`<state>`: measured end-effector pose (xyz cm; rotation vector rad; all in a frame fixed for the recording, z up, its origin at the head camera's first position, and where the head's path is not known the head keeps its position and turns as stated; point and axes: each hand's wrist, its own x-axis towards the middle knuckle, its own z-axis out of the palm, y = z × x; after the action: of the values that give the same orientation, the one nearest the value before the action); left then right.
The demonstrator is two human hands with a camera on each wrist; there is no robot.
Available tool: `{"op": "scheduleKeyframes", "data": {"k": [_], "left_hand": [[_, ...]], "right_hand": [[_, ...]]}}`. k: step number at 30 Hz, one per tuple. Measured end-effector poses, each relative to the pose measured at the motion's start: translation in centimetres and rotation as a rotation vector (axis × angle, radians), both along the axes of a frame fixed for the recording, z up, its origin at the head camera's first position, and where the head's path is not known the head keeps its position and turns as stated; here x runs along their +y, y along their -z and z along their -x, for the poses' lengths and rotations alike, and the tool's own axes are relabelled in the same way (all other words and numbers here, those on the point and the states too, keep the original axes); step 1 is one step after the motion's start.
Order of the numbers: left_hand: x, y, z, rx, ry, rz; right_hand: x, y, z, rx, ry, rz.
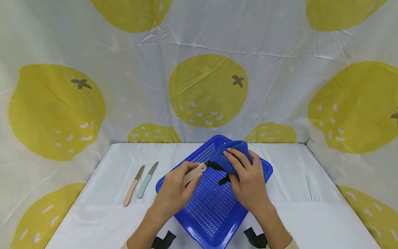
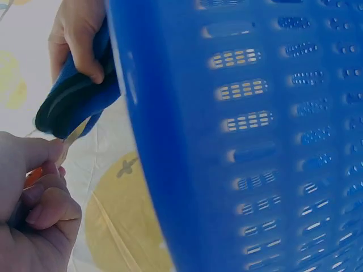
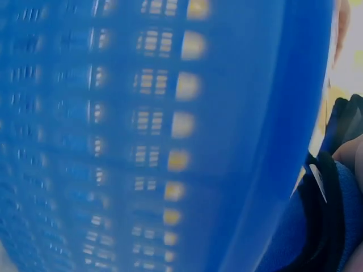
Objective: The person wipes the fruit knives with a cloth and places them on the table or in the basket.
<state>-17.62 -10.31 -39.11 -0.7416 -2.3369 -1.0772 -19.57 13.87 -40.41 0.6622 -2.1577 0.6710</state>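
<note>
My left hand [image 1: 177, 188] grips a small knife [image 1: 195, 173] by its pale pinkish handle, the blade pointing away to the right. A folded blue cloth [image 1: 222, 158] with black edging is in my right hand [image 1: 248, 180], fingers bent over its top. The cloth meets the knife at the blade and hides most of it. In the left wrist view, a bit of blade [image 2: 75, 133] shows between the left fingertips and the cloth. Both hands are above a blue perforated plastic basket [image 1: 211, 211].
Left of the basket, two more knives lie on the white table cover [image 1: 102, 193]: one pink-handled [image 1: 130, 192], one mint-handled [image 1: 144, 186]. A lemon-print curtain [image 1: 273, 90] stands behind and at both sides. Black bands [image 1: 256, 238] show by the wrists.
</note>
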Motion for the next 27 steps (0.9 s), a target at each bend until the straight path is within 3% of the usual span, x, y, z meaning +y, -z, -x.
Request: {"op": "scheduleKeyframes", "data": {"k": [8, 16, 22, 27], "left_hand": [[-0.6, -0.1, 0.4, -0.003, -0.019, -0.031], [-0.9, -0.1, 0.3, -0.061, -0.026, -0.045], [-0.7, -0.1, 0.2, -0.061, -0.028, -0.069], [-0.5, -0.1, 0.3, -0.102, 0.004, -0.107]], "right_hand": [[2.2, 0.0, 1.0, -0.021, 0.050, 0.088], [2.8, -0.7, 0.5, -0.044, 0.058, 0.139], [2.0, -1.5, -0.4, 0.030, 0.006, 0.159], [1.1, -2.2, -1.2, 0.105, -0.052, 0.163]]}}
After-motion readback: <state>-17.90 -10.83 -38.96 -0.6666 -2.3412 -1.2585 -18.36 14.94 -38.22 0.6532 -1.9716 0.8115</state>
